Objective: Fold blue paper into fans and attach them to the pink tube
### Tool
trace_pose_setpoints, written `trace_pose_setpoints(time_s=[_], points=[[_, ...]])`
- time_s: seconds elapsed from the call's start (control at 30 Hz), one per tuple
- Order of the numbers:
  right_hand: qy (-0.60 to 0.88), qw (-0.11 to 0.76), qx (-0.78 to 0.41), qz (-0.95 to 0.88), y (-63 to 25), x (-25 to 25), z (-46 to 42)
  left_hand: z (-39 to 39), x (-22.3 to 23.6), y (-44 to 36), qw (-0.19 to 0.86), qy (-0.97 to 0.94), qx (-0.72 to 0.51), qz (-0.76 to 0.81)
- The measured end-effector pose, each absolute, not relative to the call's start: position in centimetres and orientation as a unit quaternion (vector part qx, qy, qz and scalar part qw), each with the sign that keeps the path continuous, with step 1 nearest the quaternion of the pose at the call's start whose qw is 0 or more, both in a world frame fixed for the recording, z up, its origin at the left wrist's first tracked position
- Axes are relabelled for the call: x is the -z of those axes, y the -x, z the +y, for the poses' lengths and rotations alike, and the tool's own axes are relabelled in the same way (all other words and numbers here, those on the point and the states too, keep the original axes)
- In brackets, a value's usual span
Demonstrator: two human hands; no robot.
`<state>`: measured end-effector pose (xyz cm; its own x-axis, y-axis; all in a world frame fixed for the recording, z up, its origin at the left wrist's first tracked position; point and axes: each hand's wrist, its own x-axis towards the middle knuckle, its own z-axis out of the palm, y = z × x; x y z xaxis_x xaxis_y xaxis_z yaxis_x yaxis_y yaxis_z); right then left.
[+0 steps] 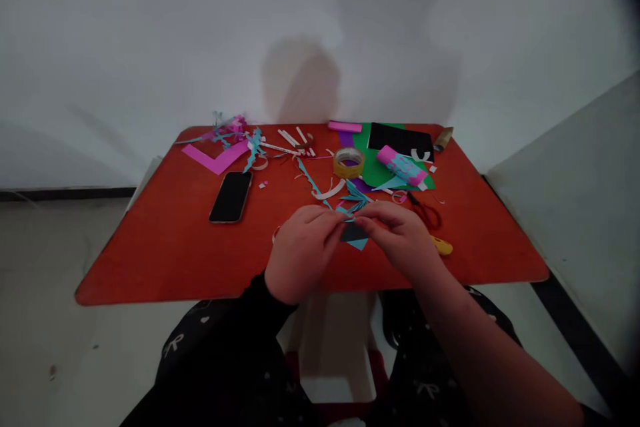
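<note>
While both hands pinch at it, a teal paper scrap [356,243] hangs between them above the red desk [150,267], its point aimed toward the person. The left hand [303,253] and right hand [400,237] curl closed, fingertips almost meeting over it, the right hand slightly nearer. Red-handled scissors [426,213] lie off to the right.

Craft table [125,273] with paper scraps [215,157]

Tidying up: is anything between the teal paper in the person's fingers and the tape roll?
Yes: a fringed teal paper cutting lies between the pinched teal paper and the tape roll, on the red table.
</note>
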<state>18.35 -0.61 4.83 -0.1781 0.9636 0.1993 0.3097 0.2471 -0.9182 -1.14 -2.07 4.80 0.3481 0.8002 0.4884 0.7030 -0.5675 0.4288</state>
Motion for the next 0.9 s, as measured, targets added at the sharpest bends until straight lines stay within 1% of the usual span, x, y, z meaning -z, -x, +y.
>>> trace_pose_setpoints(time_s=[0.17, 0.3, 0.43, 0.73, 0.9], points=[[0.481, 0.429, -0.383, -0.662, -18.3, -4.3, -0.5, -2.1, -4.8, 1.1, 0.098, -0.811, -0.332, 0.471], [0.478, 0.439, -0.333, -0.684, -18.2, -4.3, -0.7, -2.1, -4.8, 1.1, 0.135, -0.806, -0.323, 0.478], [0.464, 0.448, -0.269, -0.715, -18.2, -4.7, -0.8, -2.2, -5.0, 0.8, 0.185, -0.779, -0.340, 0.494], [0.412, 0.429, -0.183, -0.783, -18.8, -5.1, -0.8, -2.0, -4.7, 1.3, 0.303, -0.729, -0.402, 0.465], [0.404, 0.399, -0.164, -0.806, -19.3, -5.3, -0.8, -2.0, -4.8, 1.1, 0.362, -0.691, -0.417, 0.466]])
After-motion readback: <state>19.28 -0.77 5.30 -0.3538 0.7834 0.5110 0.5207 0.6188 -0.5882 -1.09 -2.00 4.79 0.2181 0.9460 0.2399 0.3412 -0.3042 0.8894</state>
